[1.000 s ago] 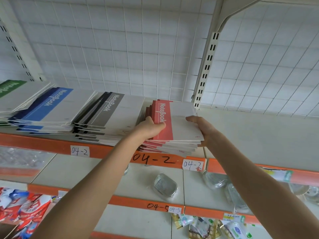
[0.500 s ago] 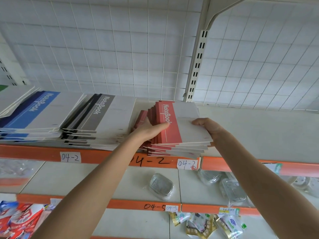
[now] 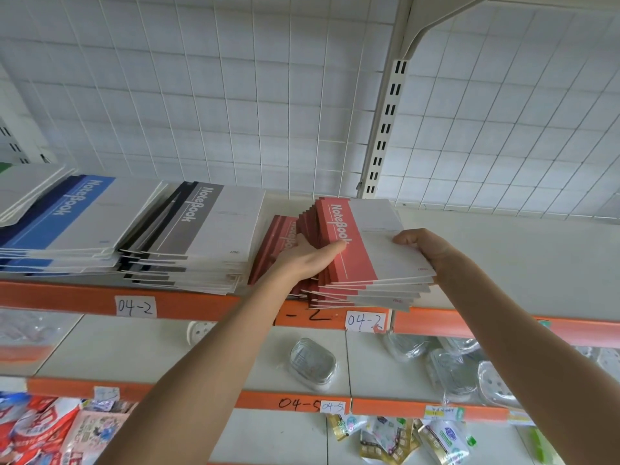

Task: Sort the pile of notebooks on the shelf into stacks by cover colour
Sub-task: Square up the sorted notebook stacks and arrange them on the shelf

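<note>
Lying between both grips (image 3: pixel 310 258) (image 3: pixel 424 245): red notebooks (image 3: pixel 375 243).

One view only is recorded, from a wide-angle camera worn on the head. The shelving is faced almost squarely and close, within reach of both arms, with a slight downward tilt. The wire grid back panel (image 3: pixel 235 112) fills the upper half; its lines are bowed toward the frame edges. The top of the shelf (image 3: pixel 520 263) is seen at a shallow angle, and the lower shelves (image 3: pixel 134 344) are looked down on in the bottom third. Both forearms enter from the lower edge. The left hand (image 3: pixel 303 260) and right hand (image 3: pixel 426 245) are framed just right of centre, where the red notebook stack (image 3: pixel 379 250) is held. The leftmost pile is cut by the frame edge.
</note>
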The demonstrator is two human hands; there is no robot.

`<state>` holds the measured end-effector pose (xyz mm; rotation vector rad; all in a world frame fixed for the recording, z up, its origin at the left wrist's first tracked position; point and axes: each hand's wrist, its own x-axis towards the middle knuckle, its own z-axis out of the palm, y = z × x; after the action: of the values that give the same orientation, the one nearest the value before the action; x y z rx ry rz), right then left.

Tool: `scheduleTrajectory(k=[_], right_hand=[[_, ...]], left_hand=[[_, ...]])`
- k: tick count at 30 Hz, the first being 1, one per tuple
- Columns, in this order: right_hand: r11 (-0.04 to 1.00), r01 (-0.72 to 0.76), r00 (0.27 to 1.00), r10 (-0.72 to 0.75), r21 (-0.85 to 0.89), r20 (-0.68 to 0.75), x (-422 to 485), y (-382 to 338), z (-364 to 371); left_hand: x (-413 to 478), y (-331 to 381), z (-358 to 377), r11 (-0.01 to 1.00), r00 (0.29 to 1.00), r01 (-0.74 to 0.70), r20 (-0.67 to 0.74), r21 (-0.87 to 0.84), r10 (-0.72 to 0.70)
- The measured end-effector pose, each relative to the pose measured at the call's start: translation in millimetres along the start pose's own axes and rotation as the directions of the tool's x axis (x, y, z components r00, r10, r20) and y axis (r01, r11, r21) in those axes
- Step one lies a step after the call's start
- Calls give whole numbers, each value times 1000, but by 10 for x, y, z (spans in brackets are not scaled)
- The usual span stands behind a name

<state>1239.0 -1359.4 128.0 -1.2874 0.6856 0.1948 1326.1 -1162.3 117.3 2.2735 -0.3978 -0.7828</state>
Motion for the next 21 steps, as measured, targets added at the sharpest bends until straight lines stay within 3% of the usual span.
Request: scheduleTrajectory(k=[6, 9, 13, 21], right_hand=[[1000, 18, 1000, -18, 13, -5, -9, 54, -52], [1000, 24, 1000, -23, 17, -16, -4, 60, -44], [999, 28, 999, -28, 16, -19, 5, 69, -42], [999, 31, 998, -31, 14, -48, 28, 62, -73]], left_hand=[[37, -70, -132, 999, 1000, -16, 0, 47, 16], [98, -151, -155, 979, 995, 46, -91, 199, -28], [166, -192, -99, 942, 994, 84, -95, 326, -55], [99, -152, -96, 944, 994, 33, -109, 330, 3]])
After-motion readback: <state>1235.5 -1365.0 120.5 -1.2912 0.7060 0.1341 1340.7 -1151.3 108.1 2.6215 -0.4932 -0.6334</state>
